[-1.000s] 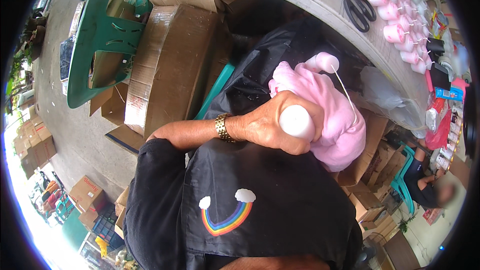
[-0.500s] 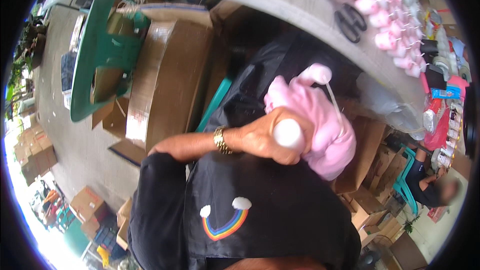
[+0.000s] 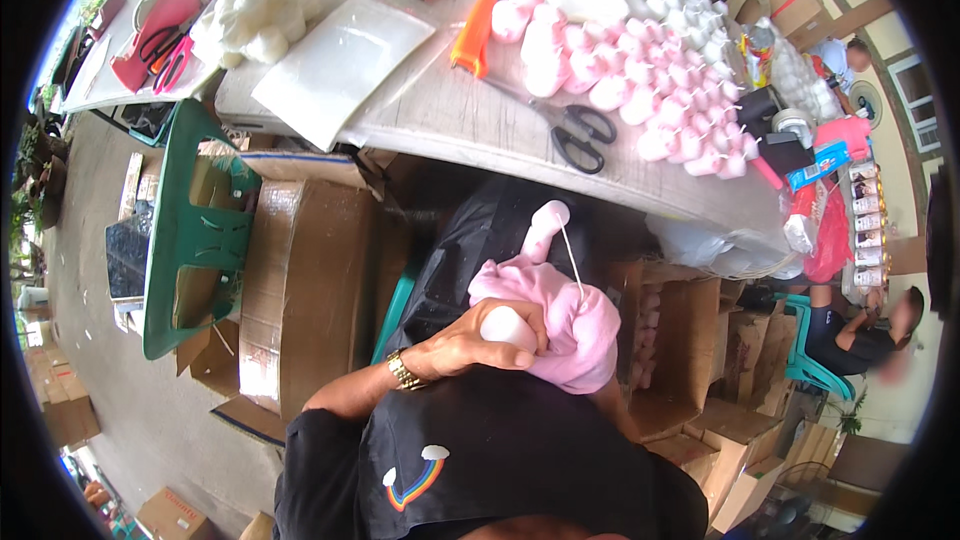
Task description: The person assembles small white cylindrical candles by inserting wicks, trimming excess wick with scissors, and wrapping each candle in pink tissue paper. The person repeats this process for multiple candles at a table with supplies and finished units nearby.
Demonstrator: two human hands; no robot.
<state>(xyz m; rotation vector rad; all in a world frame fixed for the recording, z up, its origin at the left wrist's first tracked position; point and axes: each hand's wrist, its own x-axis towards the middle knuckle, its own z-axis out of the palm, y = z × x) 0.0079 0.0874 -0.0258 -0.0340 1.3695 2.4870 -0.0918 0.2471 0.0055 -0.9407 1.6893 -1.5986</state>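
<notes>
My left hand (image 3: 465, 348), with a gold bracelet at the wrist, is closed around a white round-ended cylinder (image 3: 508, 325) in front of my chest. It presses against a bunched pink cloth (image 3: 570, 325) on my lap. A pink candle-like piece (image 3: 545, 225) with a thin white wick (image 3: 572, 258) sticks up from the top of the cloth. My right hand is hidden, perhaps under the cloth. A black bag (image 3: 480, 240) lies behind the cloth, below the table edge.
The grey table (image 3: 450, 110) holds several pink candles (image 3: 640, 90), black scissors (image 3: 580, 135), an orange cutter (image 3: 472, 32) and a white tray (image 3: 340, 65). To my left are cardboard boxes (image 3: 310, 280) and a green plastic chair (image 3: 195, 240). Another person (image 3: 860, 330) sits at right.
The view has tipped upward, so the table top now shows. My left hand keeps its hold on the white cylinder against the pink cloth.
</notes>
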